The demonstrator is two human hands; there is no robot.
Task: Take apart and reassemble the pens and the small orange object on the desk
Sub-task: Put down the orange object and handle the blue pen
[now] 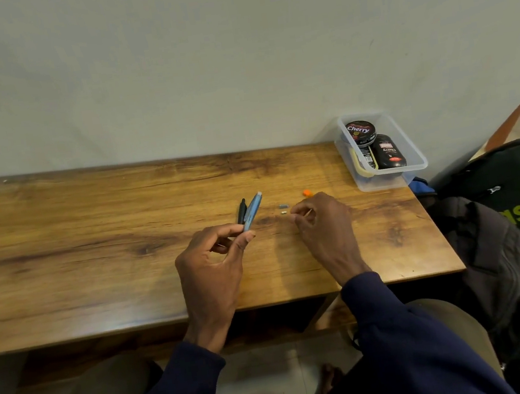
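L hand [210, 266] pinches blue pen barrel [253, 209], lower end hidden by fingers, long axis pointing away-right. R hand [323, 221], fingers curled, pinches thin sliver [307, 213], unclear what.

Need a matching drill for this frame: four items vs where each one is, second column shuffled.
1. blue pen
2. orange piece
3. Cherry tin
4. thin stick

A. inside the clear tub
B. pinched by the right hand
C. held in the left hand
D. lying loose on the desk

Pairs: 1-C, 2-D, 3-A, 4-B.
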